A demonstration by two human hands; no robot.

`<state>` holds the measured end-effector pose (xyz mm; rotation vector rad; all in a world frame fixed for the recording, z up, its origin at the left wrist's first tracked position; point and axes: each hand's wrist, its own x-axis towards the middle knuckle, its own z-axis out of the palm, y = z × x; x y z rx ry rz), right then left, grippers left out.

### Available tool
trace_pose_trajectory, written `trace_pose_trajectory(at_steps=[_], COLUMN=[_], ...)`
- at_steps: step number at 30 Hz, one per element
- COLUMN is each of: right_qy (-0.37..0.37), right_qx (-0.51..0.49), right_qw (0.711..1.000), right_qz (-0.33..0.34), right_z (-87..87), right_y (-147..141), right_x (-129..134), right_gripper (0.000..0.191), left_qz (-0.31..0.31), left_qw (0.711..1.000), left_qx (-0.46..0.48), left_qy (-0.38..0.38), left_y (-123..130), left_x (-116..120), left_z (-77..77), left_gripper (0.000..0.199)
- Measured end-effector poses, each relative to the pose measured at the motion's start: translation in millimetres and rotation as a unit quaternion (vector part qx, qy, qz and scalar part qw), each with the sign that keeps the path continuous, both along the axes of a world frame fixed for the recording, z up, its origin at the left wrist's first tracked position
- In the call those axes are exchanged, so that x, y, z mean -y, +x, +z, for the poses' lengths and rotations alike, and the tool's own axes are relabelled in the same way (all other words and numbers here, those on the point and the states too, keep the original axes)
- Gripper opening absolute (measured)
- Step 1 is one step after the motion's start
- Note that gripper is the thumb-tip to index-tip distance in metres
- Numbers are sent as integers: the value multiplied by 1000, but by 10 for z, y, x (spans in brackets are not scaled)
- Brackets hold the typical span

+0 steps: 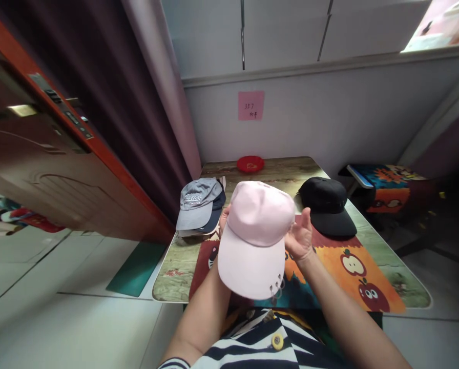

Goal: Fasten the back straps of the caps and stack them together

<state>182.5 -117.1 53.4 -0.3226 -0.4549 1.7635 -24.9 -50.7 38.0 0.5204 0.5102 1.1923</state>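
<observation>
A pale pink baseball cap (260, 215) is held up over the near part of the table, its brim tilted down towards me. Several small metal rings hang from the brim's lower right edge. My left hand (224, 217) grips the cap from its left side, with most of the hand hidden behind it. At the right side of the crown, my right hand (300, 238) holds the cap; its thumb sticks up and its other fingers are partly covered. A black cap (325, 205) lies on the table to the right. On the left lies a stack of caps with a grey one (199, 202) on top.
The wood-patterned folding table (283, 168) bears a colourful mat (325, 256) with apple pictures. A red round object (250, 164) lies at its far edge. A pink note (251, 105) is on the wall. A purple curtain (137, 102) and a door (60, 169) stand left.
</observation>
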Motion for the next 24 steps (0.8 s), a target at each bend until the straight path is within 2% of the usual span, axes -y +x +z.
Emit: trace_pose_trajectory(at_steps=[3,6,8,11,14,17,20,24], right_qy=[12,8,-8,-34,-44,-42,-43,-41], right_qx=[-1,13,17,20,20,24,22,19], right_qw=[1000,1000,1000,999,998,997,997,998], right_qz=[16,23,23,23,44,68,64,35], right_z=[10,47,29,-56,-114,-93,-43,-19], right_y=[-107,-128,-91,-31,-23,-46,-56,-42], right_x=[154,170,130,61,30,33,42,38], right_gripper=[63,63,58,47,43,44,43,40], left_qz=[71,117,93,38,21,14,12,-8], left_qw=[997,991,993,994,991,990,992,997], left_qx=[-2,2,25,92,133,141,126,82], left_qy=[-25,-63,-65,-38,-15,-13,-8,9], left_y=[35,94,138,226,327,379,355,287], left_x=[27,96,165,302,440,518,531,543], left_z=[-108,-139,-92,57,219,326,355,301], left_gripper=[17,17,26,50,69,81,87,80])
